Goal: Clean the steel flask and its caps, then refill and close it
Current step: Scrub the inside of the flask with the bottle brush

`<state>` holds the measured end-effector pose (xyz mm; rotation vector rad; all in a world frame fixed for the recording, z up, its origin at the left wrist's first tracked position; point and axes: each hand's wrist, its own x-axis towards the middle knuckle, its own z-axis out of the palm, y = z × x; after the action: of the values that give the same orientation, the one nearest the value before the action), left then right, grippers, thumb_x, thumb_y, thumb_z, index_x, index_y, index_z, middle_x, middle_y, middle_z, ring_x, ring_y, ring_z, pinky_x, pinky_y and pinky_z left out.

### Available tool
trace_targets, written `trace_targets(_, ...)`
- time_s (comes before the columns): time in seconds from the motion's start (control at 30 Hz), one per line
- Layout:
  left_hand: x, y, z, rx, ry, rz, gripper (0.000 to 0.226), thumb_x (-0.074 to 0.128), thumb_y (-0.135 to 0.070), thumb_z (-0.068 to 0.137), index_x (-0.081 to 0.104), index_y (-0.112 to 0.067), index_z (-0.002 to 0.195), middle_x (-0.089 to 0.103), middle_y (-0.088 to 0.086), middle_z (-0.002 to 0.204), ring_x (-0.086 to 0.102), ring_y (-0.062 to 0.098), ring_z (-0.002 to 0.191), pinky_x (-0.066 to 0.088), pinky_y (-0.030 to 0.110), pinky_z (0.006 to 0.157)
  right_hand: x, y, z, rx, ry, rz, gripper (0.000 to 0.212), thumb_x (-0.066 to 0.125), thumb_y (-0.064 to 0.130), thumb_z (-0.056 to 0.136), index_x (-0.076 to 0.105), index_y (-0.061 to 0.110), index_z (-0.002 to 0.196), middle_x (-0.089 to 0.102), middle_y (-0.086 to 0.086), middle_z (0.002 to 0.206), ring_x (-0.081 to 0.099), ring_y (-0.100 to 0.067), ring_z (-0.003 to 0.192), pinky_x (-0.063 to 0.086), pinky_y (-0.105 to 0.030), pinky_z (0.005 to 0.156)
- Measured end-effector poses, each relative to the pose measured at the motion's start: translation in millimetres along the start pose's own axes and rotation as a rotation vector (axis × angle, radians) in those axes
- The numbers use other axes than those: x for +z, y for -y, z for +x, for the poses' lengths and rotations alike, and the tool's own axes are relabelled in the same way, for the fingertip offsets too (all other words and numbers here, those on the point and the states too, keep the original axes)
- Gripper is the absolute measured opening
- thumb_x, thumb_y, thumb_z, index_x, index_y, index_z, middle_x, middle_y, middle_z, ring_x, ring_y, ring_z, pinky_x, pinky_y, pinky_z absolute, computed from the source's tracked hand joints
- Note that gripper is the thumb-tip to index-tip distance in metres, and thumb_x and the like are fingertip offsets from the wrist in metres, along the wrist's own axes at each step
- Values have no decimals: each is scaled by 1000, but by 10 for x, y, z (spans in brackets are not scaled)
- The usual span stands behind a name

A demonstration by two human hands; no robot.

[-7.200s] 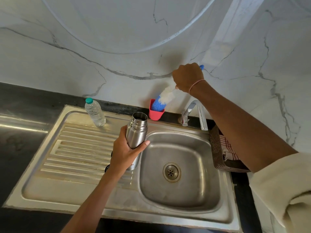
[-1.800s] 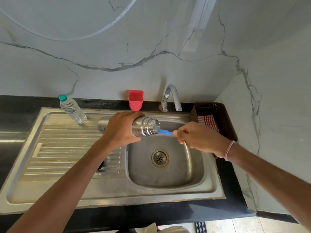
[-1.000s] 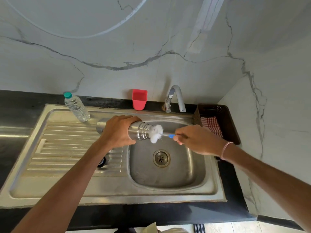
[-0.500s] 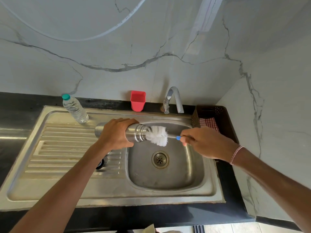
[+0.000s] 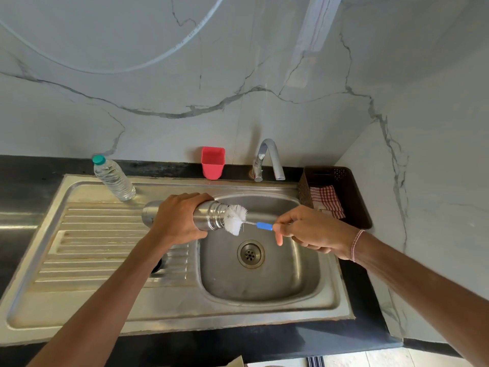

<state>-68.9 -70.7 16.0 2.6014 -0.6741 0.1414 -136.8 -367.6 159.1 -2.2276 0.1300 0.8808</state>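
Left hand (image 5: 180, 221) wraps the flask (image 5: 209, 218), held sideways over the sink's (image 5: 238, 308) left basin edge, right hand (image 5: 312, 231) pinches the brush (image 5: 235, 218) handle, white bristles half in the flask's mouth, bottle (image 5: 112, 178) and red cup (image 5: 212, 162) behind.

1. The steel flask (image 5: 211, 218) is a polished silver cylinder with a ridged neck and no cap. It lies level above the left rim of the sink basin (image 5: 277, 282), mouth toward the basin, and the left hand (image 5: 177, 221) grips its middle.
2. The bottle brush (image 5: 234, 219) has white bristles, a wire stem and a blue handle. Its head sits at the flask's mouth, above the basin, and the right hand (image 5: 315, 231) pinches the handle.
3. A dark round piece (image 5: 156, 266) lies left of the basin, mostly hidden; I cannot tell whether it is a cap.
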Motion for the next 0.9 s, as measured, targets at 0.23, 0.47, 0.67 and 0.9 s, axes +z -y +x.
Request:
trace_targets(0.23, 62, 37, -85, -64, 43, 17, 68, 85, -43, 48, 63, -37, 112, 70, -18, 90, 66, 13, 76, 47, 30, 68, 273, -229, -3, -340, -534, -972, 16, 52, 30, 102, 67, 25, 103, 53, 8, 65, 43, -11, 48, 38, -28, 49)
trace_targets(0.47, 4, -26, -54, -23, 35, 25, 66, 87, -43, 48, 64, -38, 110, 69, -18, 89, 66, 12, 77, 44, 30, 70, 309, -110, -95, -358, -408, -915, 22, 35, 31, 107, 58, 29, 107, 49, 7, 64, 45, -11, 49, 33, -27, 48)
trace_targets(0.67, 33, -223, -22, 18, 46, 54, 65, 86, -43, 47, 64, -39, 108, 68, -18, 88, 65, 12, 77, 41, 29, 73, 328, 32, 88, -218, -248, -604, 28, 45, 37, 106, 67, 23, 95, 56, 6, 70, 57, -16, 64, 45, -29, 65)
trace_targets(0.9, -65, -198, -23, -19, 42, 9, 63, 84, -44, 49, 63, -39, 108, 67, -20, 90, 64, 10, 78, 43, 29, 72, 554, 19, 89, -472, -614, -1069, 14, 71, 20, 84, 68, 23, 98, 53, 1, 59, 53, -23, 46, 32, -31, 44)
